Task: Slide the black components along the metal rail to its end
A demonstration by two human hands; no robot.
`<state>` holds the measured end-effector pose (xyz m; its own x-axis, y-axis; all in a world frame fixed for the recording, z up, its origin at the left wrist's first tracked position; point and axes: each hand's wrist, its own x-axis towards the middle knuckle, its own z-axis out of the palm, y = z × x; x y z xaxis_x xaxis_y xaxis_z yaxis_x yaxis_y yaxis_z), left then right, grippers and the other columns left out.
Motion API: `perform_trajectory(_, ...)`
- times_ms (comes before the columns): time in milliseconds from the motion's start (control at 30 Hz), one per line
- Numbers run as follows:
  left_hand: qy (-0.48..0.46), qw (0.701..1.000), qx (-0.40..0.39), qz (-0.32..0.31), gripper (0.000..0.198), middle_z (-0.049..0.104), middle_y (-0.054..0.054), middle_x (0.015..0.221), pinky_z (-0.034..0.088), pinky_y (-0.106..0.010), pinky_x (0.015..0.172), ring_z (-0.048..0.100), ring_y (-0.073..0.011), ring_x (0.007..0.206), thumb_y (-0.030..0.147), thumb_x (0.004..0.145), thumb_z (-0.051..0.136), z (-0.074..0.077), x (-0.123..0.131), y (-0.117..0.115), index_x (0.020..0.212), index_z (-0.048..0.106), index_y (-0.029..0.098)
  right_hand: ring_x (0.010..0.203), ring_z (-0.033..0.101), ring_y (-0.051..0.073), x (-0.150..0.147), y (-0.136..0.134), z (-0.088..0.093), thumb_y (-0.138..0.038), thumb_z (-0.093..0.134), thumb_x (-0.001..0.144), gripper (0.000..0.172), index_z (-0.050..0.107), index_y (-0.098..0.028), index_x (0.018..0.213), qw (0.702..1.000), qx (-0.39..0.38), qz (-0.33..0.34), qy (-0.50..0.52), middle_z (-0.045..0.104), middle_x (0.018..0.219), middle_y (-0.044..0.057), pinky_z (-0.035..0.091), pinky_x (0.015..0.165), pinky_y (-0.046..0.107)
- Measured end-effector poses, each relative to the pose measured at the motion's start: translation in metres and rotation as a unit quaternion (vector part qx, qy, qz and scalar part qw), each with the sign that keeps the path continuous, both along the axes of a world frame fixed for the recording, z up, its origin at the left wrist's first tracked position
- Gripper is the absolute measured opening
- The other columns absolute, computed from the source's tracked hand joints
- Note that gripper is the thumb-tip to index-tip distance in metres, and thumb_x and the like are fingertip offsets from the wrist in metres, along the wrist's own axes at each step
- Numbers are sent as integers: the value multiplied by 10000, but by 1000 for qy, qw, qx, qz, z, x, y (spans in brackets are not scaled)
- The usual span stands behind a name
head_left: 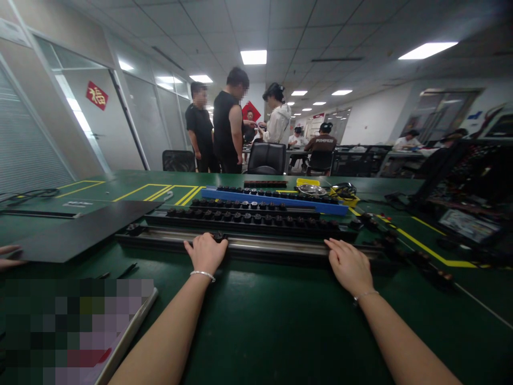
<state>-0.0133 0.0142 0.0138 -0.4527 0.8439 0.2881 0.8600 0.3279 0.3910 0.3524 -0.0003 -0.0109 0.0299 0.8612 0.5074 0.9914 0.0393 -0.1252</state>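
A long black channel rail point(276, 248) with a bright metal strip inside lies crosswise on the green table. My left hand point(206, 254) is over its near side left of the middle, thumb and fingers closed about a small dark round part point(219, 236) that sits in the rail. The hand partly hides this part. Toward the right end, my right hand point(350, 267) holds the near wall of the same rail, fingertips reaching over its edge. Another black part point(134, 229) sits at the rail's left end. Just behind lies a black strip point(256, 220) with several round parts in a row.
Farther back are a blue tray point(276, 200) of black parts, a metal dish point(311, 190) and cables. Loose dark parts point(425, 262) lie at right. A dark flat panel point(84, 232), touched by another person's hand point(10, 256), is at left. People stand beyond the table.
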Motion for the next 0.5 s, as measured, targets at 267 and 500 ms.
perform_trajectory(267, -6, 1000, 7, -3, 457, 670, -189, 1044, 137, -593, 1098, 523, -343, 1139, 475, 729, 474, -1, 0, 0, 976, 647, 131, 1214, 487, 200, 0, 0, 0, -312, 281, 902, 454, 622, -284, 1201, 1000, -2, -2, -3, 599, 1277, -7, 371, 984, 405)
perform_trajectory(500, -3, 1000, 1, -5, 445, 671, -188, 1038, 150, -591, 1096, 528, -344, 1134, 473, 735, 467, 1, 3, -1, 957, 647, 131, 1196, 501, 200, 0, 1, -2, -286, 325, 887, 433, 627, -284, 1198, 1000, 13, 2, -3, 610, 1264, -4, 390, 978, 401)
